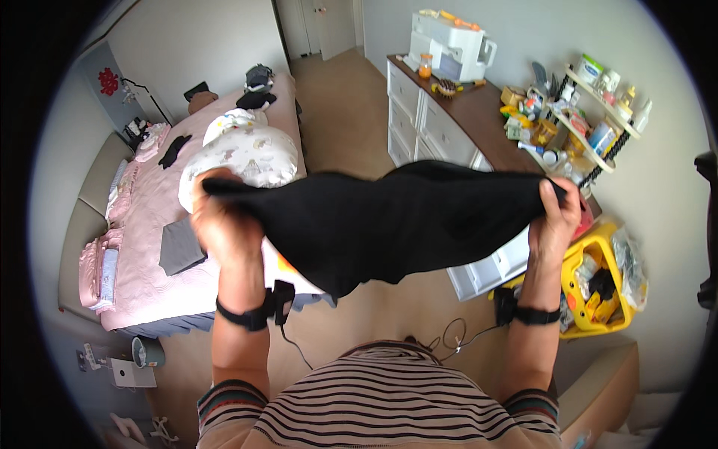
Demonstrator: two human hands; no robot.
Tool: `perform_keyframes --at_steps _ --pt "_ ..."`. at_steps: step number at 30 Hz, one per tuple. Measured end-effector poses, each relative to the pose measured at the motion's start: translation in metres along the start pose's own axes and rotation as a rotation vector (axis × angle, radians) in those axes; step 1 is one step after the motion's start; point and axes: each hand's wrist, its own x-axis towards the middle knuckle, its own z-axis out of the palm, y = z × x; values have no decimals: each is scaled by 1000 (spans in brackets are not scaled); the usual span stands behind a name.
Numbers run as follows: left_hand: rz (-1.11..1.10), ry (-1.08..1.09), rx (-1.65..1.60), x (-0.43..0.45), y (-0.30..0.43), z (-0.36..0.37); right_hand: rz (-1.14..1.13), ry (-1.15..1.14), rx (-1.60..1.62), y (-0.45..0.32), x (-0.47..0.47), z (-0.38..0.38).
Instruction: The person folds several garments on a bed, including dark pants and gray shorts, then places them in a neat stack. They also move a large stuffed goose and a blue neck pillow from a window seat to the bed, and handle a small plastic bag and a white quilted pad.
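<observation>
A black cloth garment [392, 224] is stretched sideways in the air in front of me, its lower edge hanging in uneven points. My left hand [227, 224], slightly blurred, grips its left end. At the other end, my right hand [555, 210] pinches a corner between thumb and fingers. What kind of garment it is, I cannot tell. Beyond my left hand lies a white printed quilt [252, 149] on the pink bedspread [140, 224]. A folded grey cloth [182, 247] rests on the bed left of that hand.
Black clothing [175, 150] lies farther up the bed. On the right stands a white drawer cabinet [443, 123] with a dark top; a lower drawer [488, 269] is pulled out. Beside it are a cluttered shelf rack [603, 101] and a yellow bin [597, 325]. Cables [454, 337] trail across the floor.
</observation>
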Motion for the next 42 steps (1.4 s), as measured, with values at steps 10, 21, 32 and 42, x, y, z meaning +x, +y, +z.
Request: perform_keyframes --at_steps 10,21,32,42 --pt "-354 -716 -479 13 -43 125 47 -458 -106 -4 95 183" --pt "-532 -613 137 -5 -138 145 42 -803 -459 64 71 231" --pt "-718 -469 39 -6 -139 91 -154 -482 -628 125 99 211" --pt "-499 -194 199 -7 -226 12 -29 -797 -485 222 106 234"
